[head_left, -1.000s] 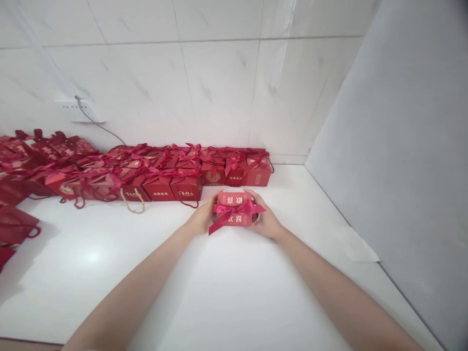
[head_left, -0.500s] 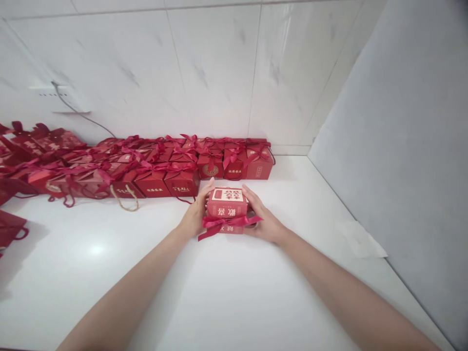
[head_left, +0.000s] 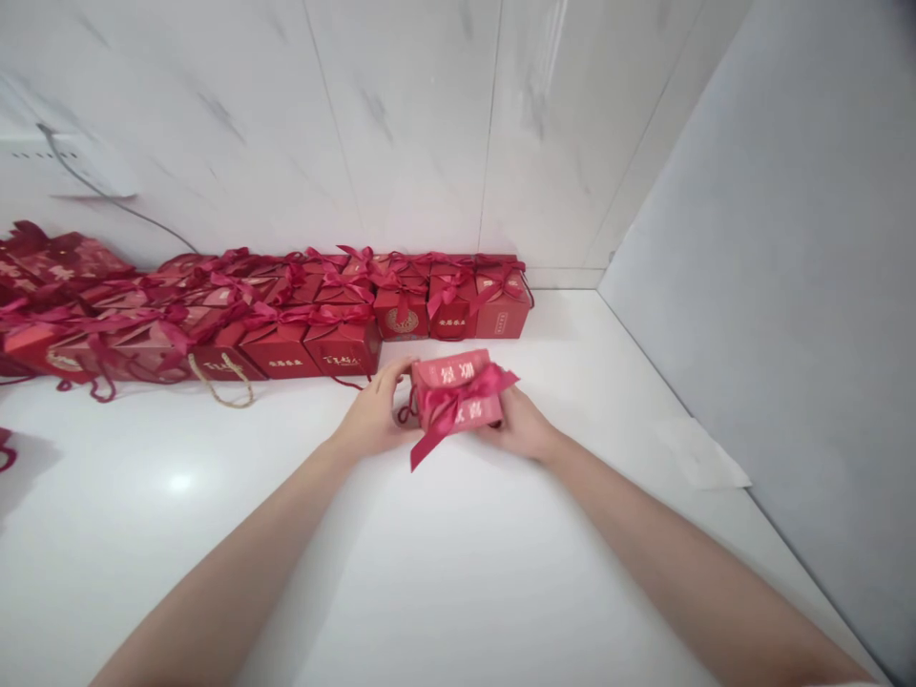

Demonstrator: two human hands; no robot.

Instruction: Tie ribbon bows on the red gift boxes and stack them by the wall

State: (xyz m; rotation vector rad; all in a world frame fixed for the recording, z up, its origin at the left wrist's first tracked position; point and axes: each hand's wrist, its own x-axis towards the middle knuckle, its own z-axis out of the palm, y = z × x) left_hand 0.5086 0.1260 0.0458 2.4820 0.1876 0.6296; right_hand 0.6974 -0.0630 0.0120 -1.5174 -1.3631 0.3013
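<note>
A red gift box (head_left: 458, 412) with a magenta ribbon bow and pale characters is tilted between my two hands, in front of the row of boxes. My left hand (head_left: 372, 412) curves around its left side, fingertips at the upper left corner, and a dark red cord loop shows in the gap there. On the other side, my right hand (head_left: 526, 423) grips the box from the right and below. The box and ribbon hide most of my right fingers.
Several similar red boxes with ribbons (head_left: 343, 345) stand in rows along the marbled tile wall (head_left: 415, 124). A grey panel (head_left: 780, 239) borders the white tabletop (head_left: 429, 572) on the right, with a pale sheet (head_left: 705, 453) at its foot. A cable (head_left: 118, 202) hangs at the left.
The box has tipped and turned, so its pale-labelled face is gone from sight and the bow now faces me. My left palm has come away from its side. The view has shifted slightly.
</note>
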